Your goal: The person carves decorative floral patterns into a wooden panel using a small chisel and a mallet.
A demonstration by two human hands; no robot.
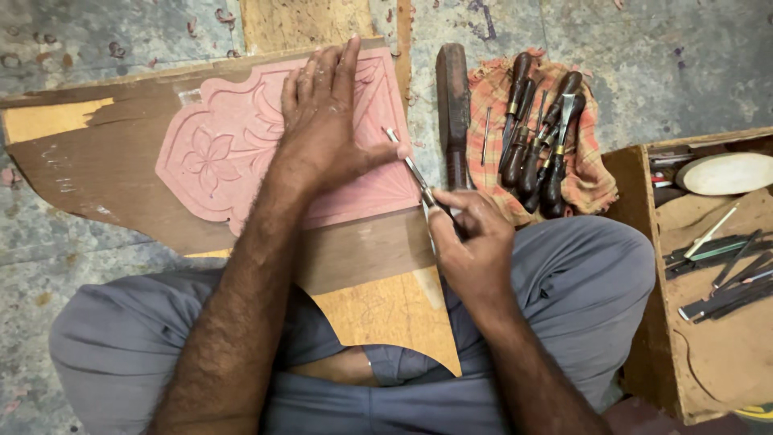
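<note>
Fingers (451, 211) of the right hand (475, 246) were curled tight around a thin carving tool (412, 169). Its metal tip touched the right edge of the pink carved panel (217, 153), close to the left thumb. The left hand (326, 121) lay flat on the panel with its fingers spread out and pressing down, gripping nothing.

The panel had a flower and leaf shapes cut into it. It sat on a big brown wooden board (97, 161), near the board's top right corner. The board's near edge rested over the person's crossed legs in grey trousers (588, 274), and its far part lay on the stone floor (676, 64).

Just beside the board's right edge lay a long dark wooden block (453, 97). Next to that, a checked orange cloth (592, 161) held a bunch of dark-handled chisels (539, 137). Farther right stood an open wooden box (636, 242) with more thin tools (725, 274) and a pale oval piece (725, 173) inside.
</note>
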